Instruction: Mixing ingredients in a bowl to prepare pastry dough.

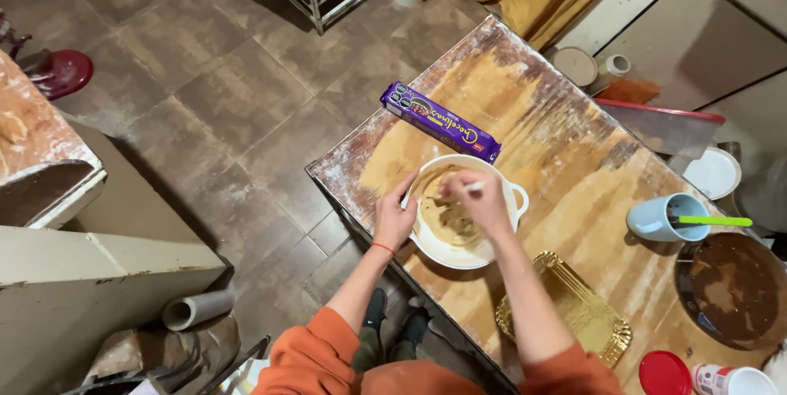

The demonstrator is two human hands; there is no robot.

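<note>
The white bowl (pixel 467 211) sits close to the bench's (pixel 574 157) near-left corner, just in from the long front edge where the person stands. Both arms reach forward over that edge in orange sleeves, and the bowl lies straight ahead of them, between the two hands.

The left hand (pixel 393 216) is on the bowl's left rim, fingers curled around the outside wall with the thumb towards the top, so it is partly closed and bracing the bowl. The right hand (pixel 484 198) hangs over the middle of the bowl, fingers drawn tight around a slim pale utensil (pixel 475 187) whose handle end pokes out to the left; its working end is hidden by the hand, down toward the tan mixture (pixel 447 219) inside. The right hand is the one directly above the mixture, while the left stays at the edge.

Just beyond the bowl, touching or nearly touching its far rim, a purple biscuit packet (pixel 440 121) lies with its long axis running along the bench's left edge. A gold tray (pixel 586 313) lies to the right by the front edge, with a light blue cup (pixel 662 218) holding a green-handled tool farther right.
</note>
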